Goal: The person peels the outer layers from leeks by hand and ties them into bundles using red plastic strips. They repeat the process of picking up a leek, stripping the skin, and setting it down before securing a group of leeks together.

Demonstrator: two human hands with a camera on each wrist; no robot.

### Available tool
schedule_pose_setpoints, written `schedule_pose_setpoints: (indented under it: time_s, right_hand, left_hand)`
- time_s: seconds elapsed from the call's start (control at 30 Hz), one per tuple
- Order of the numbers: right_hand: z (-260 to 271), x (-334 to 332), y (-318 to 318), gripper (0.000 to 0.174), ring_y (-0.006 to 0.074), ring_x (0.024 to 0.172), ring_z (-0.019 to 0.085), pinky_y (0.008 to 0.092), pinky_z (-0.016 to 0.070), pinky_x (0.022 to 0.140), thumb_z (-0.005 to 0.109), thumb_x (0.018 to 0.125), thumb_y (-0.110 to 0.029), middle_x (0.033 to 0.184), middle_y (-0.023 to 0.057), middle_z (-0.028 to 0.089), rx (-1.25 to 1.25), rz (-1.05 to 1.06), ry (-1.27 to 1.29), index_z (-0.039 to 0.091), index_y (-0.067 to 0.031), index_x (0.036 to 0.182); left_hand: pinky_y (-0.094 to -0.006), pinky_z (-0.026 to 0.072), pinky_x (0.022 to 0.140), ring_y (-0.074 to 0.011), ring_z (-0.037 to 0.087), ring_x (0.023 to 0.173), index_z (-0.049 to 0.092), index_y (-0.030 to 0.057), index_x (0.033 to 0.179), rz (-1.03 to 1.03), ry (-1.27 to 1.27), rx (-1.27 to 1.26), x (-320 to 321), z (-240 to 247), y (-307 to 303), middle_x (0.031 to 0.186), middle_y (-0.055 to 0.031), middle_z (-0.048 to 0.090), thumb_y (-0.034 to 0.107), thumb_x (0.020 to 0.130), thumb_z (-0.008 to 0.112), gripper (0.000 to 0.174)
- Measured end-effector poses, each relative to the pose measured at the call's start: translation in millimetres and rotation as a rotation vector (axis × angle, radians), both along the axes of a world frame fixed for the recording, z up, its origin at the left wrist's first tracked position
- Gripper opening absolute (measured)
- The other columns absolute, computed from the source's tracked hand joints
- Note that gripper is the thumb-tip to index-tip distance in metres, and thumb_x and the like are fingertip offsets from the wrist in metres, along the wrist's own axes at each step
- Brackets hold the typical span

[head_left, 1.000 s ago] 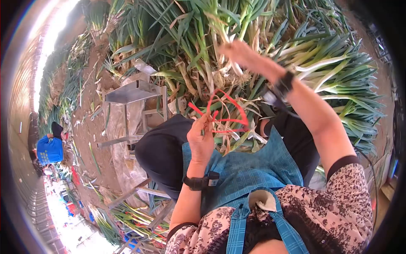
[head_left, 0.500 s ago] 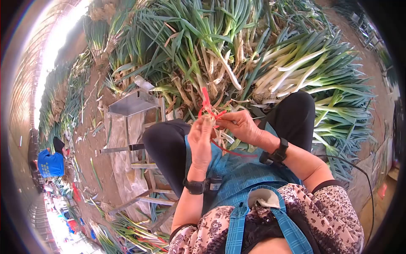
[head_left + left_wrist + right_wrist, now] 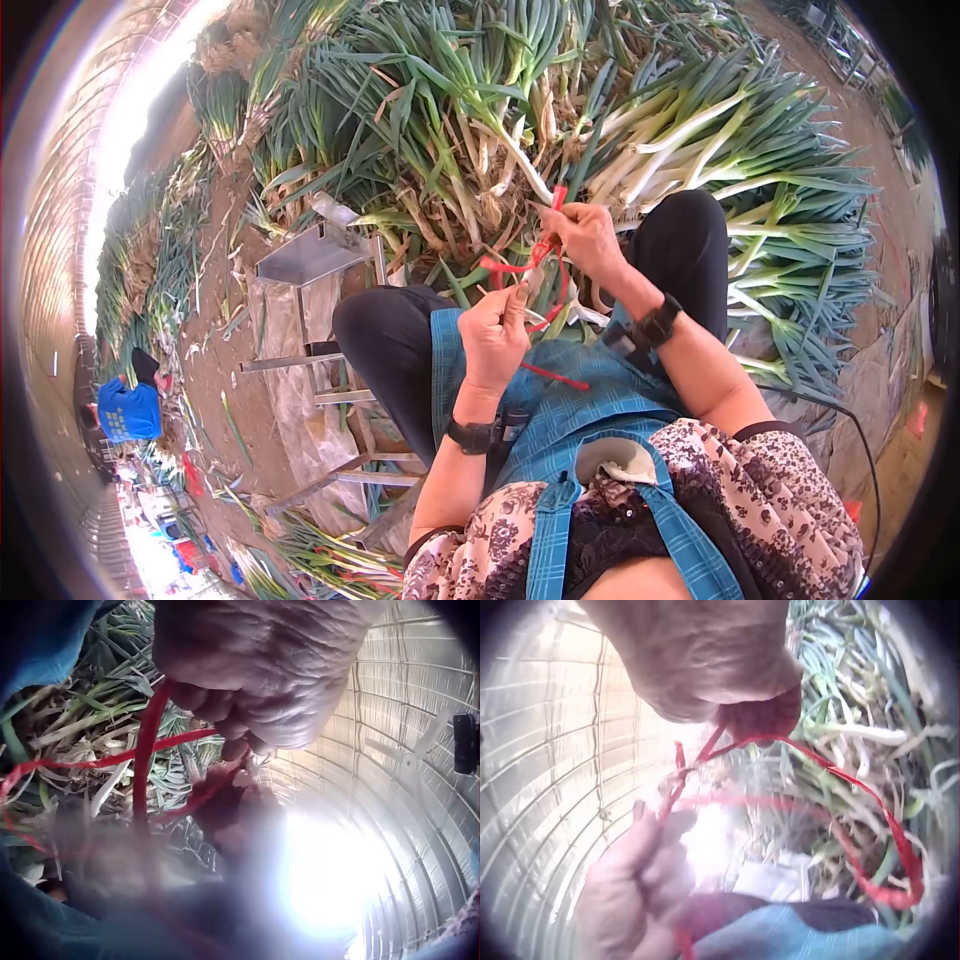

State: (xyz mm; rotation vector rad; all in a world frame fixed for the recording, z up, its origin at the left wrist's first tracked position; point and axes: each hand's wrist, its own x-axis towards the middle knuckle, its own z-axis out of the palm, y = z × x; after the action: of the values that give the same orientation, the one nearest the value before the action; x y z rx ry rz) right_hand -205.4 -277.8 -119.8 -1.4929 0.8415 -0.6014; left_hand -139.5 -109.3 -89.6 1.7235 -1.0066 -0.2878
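Between the two hands runs a thin red plastic strip [image 3: 510, 267], looped and knotted near its middle, with a loose tail over the blue checked apron [image 3: 560, 410]. My left hand [image 3: 493, 338] grips one part of it with curled fingers, above the apron. Higher and to the right, my right hand [image 3: 590, 245] pinches the strip between thumb and fingers. The right wrist view shows a wide loop of red strip [image 3: 909, 859] hanging from that hand. Just beyond the hands stand long green onions [image 3: 480, 150], roots down.
More green onions [image 3: 800, 230] lie fanned out at the right, white ends inward. A metal stand [image 3: 312, 260] is left of the knees. A person in a blue top [image 3: 130, 410] is at the far left. A black cable [image 3: 850, 420] trails from the right wrist.
The right hand came down from the onions to the left hand and took hold of the strip, then moved up and right with it. The hands are now farther apart, the loop between them.
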Motion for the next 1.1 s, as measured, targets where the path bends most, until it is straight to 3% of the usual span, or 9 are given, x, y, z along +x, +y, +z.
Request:
schedule_pose_setpoints:
  time_s: [0.2,0.27,0.53,0.6,0.73,0.77,0.93,1.03,1.1]
  right_hand:
    - [-40,22,-10,0.042,0.0071,0.048,0.043,0.0278,0.0361,0.045,0.060,0.091,-0.031,0.051,0.0025,0.054,-0.211,-0.229,0.092,0.061,-0.0015,0.061]
    - [-41,11,-34,0.046,0.0089,0.050,0.047,0.0280,0.0391,0.048,0.058,0.091,-0.037,0.053,0.0038,0.057,0.064,-0.260,-0.052,0.061,-0.0013,0.062]
    - [3,-7,31,0.020,0.0085,0.067,0.053,0.0257,0.0461,0.060,0.067,0.086,-0.017,0.084,0.0027,0.063,-0.501,0.469,-0.173,0.065,-0.0036,0.101]
    - [-1,-4,23,0.017,0.0076,0.057,0.049,0.0253,0.0425,0.050,0.065,0.087,-0.019,0.072,0.0005,0.059,-0.108,0.142,-0.169,0.066,-0.0018,0.088]
    - [-53,-15,-61,0.038,0.0044,0.048,0.044,0.0256,0.0388,0.040,0.060,0.091,-0.034,0.058,-0.0022,0.050,-0.148,-0.163,0.245,0.059,-0.0029,0.068]
    - [-42,-15,-57,0.036,0.0140,0.059,0.058,0.0320,0.0472,0.057,0.063,0.086,-0.036,0.068,0.0129,0.063,-0.062,-0.127,0.462,0.068,-0.0006,0.094]
    - [-17,-11,1,0.048,0.0363,0.097,0.061,0.0402,0.0474,0.082,0.065,0.083,-0.040,0.102,0.0225,0.063,-0.330,0.179,0.403,0.062,0.0009,0.108]
    - [-9,-9,26,0.043,0.0336,0.093,0.062,0.0389,0.0487,0.077,0.066,0.083,-0.037,0.101,0.0199,0.064,-0.252,0.316,0.168,0.064,0.0010,0.102]
    - [5,-8,41,0.029,0.0177,0.080,0.063,0.0303,0.0482,0.068,0.070,0.084,-0.022,0.092,0.0108,0.064,-0.527,0.294,0.244,0.065,0.0009,0.101]
  left_hand:
    - [-0.0205,0.0267,0.047,-0.0018,0.034,0.055,0.068,-0.0016,0.079,0.095,0.474,0.027,1,2,7,0.061,0.0081,0.045,0.012,0.092,0.062,0.020]
    - [-0.0191,0.0241,0.047,-0.0004,0.032,0.056,0.067,-0.0018,0.078,0.134,0.591,-0.016,9,-8,13,0.064,0.0111,0.045,0.013,0.092,0.061,0.021]
    - [-0.0202,0.0205,0.043,0.0000,0.029,0.049,0.067,0.0009,0.081,0.131,0.662,-0.020,13,-23,13,0.059,0.0103,0.041,0.020,0.094,0.059,0.024]
    - [-0.0196,0.0194,0.039,-0.0001,0.028,0.043,0.067,0.0017,0.085,0.124,0.659,-0.025,14,-21,16,0.054,0.0096,0.038,0.023,0.095,0.058,0.025]
    - [-0.0193,0.0190,0.039,-0.0009,0.027,0.044,0.065,0.0003,0.086,0.174,0.936,-0.062,18,-17,26,0.054,0.0091,0.033,0.025,0.094,0.059,0.027]
    - [-0.0192,0.0191,0.039,-0.0009,0.027,0.044,0.065,0.0001,0.088,0.180,0.947,-0.080,20,-18,27,0.055,0.0091,0.033,0.025,0.094,0.059,0.026]
    - [-0.0193,0.0192,0.039,-0.0009,0.026,0.044,0.064,0.0011,0.089,0.154,0.918,-0.084,21,-23,25,0.055,0.0087,0.034,0.024,0.094,0.059,0.024]
    - [-0.0199,0.0237,0.042,-0.0019,0.030,0.047,0.063,0.0025,0.087,0.144,0.879,-0.057,22,-24,26,0.056,0.0076,0.038,0.025,0.095,0.057,0.025]
    - [-0.0201,0.0266,0.044,-0.0026,0.032,0.049,0.063,0.0029,0.086,0.140,0.846,-0.075,23,-25,21,0.057,0.0070,0.040,0.025,0.096,0.056,0.025]
